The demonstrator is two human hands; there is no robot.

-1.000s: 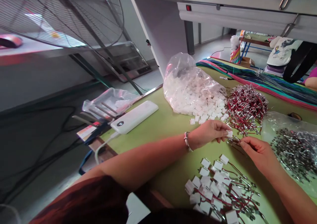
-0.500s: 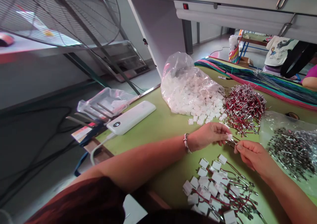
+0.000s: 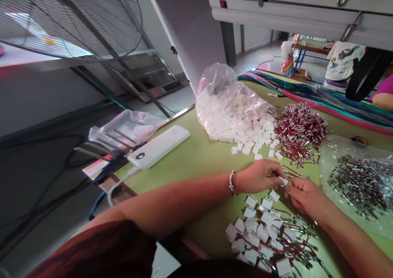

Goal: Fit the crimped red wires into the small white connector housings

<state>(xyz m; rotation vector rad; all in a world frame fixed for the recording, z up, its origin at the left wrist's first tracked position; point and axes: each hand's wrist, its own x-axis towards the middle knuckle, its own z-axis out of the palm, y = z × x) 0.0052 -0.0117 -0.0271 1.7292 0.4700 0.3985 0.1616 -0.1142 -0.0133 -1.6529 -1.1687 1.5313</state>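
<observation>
Between thumb and fingers, my left hand (image 3: 260, 175) pinches a small white plastic connector housing (image 3: 283, 181). My right hand (image 3: 305, 194) meets it from the right, fingers closed at the housing's edge; the wire end it grips is mostly hidden by the fingers. Just below both hands lies a heap of white housings fitted with short red wires (image 3: 267, 233), their metal terminals pointing right. Beyond the hands sits a pile of short red wires with crimped terminals (image 3: 302, 130). Loose white housings (image 3: 245, 141) spill from a clear plastic bag (image 3: 217, 89) at the back.
To the right, a clear bag (image 3: 359, 184) holds dark metal parts. Bundled long coloured wires (image 3: 322, 100) run along the table's far side. A white power bank (image 3: 159, 147) with a cable lies at the left edge, near a plastic bag (image 3: 129, 126). A large fan (image 3: 76, 20) stands at left.
My right hand has moved up and left against the housing, bringing the two hands together. The wire previously visible between them is now mostly covered. The view has shifted slightly.
</observation>
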